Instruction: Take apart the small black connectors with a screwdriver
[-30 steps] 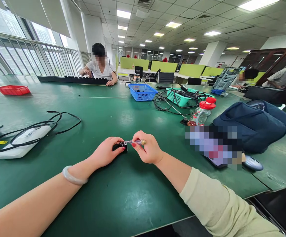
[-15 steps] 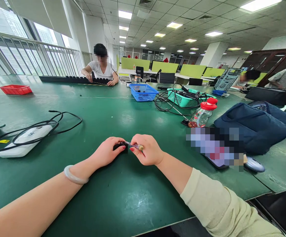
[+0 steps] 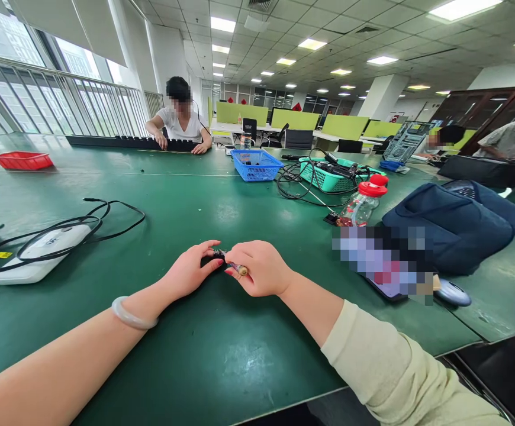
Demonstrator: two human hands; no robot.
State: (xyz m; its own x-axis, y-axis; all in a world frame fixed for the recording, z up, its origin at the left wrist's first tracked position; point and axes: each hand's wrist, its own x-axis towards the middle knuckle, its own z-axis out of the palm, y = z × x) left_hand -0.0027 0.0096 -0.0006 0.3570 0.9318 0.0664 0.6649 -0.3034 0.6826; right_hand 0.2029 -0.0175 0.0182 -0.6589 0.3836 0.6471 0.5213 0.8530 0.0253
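My left hand [image 3: 190, 271] rests on the green table [image 3: 222, 355] with its fingers closed over a small black part [image 3: 208, 258], most of which is hidden under them. My right hand [image 3: 260, 269] pinches a small clear-handled screwdriver [image 3: 235, 267]. The screwdriver's metal tip [image 3: 219, 254] points left and touches the black part. A pale bangle [image 3: 131, 316] sits on my left wrist.
A white device [image 3: 39, 254] wrapped in black cable lies at the left. A red-capped jar [image 3: 364, 204], a dark blue bag [image 3: 453, 222], a blue basket [image 3: 257, 164] and a teal basket [image 3: 332, 174] of cables stand to the right and back. A person [image 3: 180, 118] sits at a long black keyboard.
My right hand has tilted the screwdriver, its handle end dropping lower and closer to me, while the tip stays on the black part. My left hand has barely moved.
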